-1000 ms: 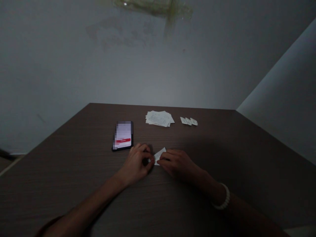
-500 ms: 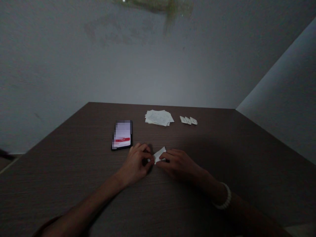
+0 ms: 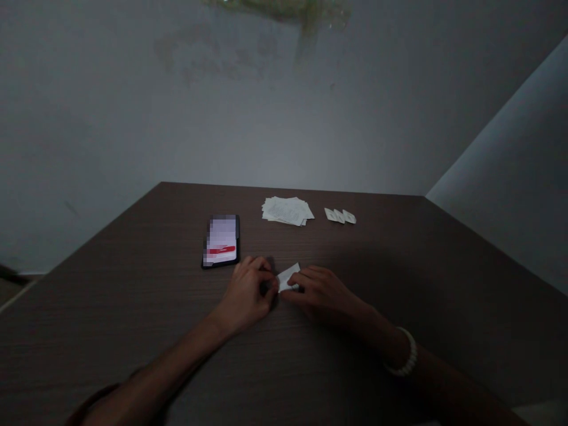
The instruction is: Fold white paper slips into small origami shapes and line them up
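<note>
A small piece of white paper (image 3: 287,276) lies between my hands above the near middle of the dark table. My left hand (image 3: 249,291) pinches its left side between thumb and fingertips. From the right, my right hand (image 3: 318,291) has thumb and fingers closed on the paper's right part; a pale beaded bracelet circles that wrist. Fingers cover both sides of the paper, so its full shape and any folds are hidden.
A phone (image 3: 221,241) with a lit screen lies just beyond my left hand. Farther back are a loose pile of printed paper sheets (image 3: 287,210) and a row of 3 small folded papers (image 3: 339,216). The brown table (image 3: 133,260) meets a stained wall behind.
Both hands stay at the paper with only slight finger movement. The right thumb and fingers have shifted a little on it. The whole view wobbles slightly.
</note>
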### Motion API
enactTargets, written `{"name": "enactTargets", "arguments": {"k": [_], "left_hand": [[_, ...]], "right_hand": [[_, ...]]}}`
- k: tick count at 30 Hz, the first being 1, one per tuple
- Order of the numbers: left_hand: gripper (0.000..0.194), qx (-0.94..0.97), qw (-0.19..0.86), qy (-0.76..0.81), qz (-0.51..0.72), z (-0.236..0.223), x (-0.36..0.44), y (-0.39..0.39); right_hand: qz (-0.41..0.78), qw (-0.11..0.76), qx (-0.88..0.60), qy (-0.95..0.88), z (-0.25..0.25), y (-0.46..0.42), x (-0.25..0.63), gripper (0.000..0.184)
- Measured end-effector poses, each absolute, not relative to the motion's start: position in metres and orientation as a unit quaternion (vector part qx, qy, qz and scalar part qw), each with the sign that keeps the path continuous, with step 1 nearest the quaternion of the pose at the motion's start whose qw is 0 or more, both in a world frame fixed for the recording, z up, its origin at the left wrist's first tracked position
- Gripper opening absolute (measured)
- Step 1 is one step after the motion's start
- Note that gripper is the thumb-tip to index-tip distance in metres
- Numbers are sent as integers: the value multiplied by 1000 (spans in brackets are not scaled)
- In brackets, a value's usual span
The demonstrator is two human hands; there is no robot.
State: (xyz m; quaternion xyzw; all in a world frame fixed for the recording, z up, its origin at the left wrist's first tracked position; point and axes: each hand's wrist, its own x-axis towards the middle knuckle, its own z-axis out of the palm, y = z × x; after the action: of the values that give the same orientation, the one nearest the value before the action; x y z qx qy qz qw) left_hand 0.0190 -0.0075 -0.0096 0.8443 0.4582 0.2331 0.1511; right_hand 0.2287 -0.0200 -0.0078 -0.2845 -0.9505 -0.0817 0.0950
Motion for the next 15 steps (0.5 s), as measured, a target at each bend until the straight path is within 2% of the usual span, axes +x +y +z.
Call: {"name": "enactTargets", "arguments": {"k": [15], "left_hand": [[19, 844, 158, 448, 249, -15, 12, 1]], "right_hand": [[-75, 81, -296, -949, -7, -20, 223, 19]]}}
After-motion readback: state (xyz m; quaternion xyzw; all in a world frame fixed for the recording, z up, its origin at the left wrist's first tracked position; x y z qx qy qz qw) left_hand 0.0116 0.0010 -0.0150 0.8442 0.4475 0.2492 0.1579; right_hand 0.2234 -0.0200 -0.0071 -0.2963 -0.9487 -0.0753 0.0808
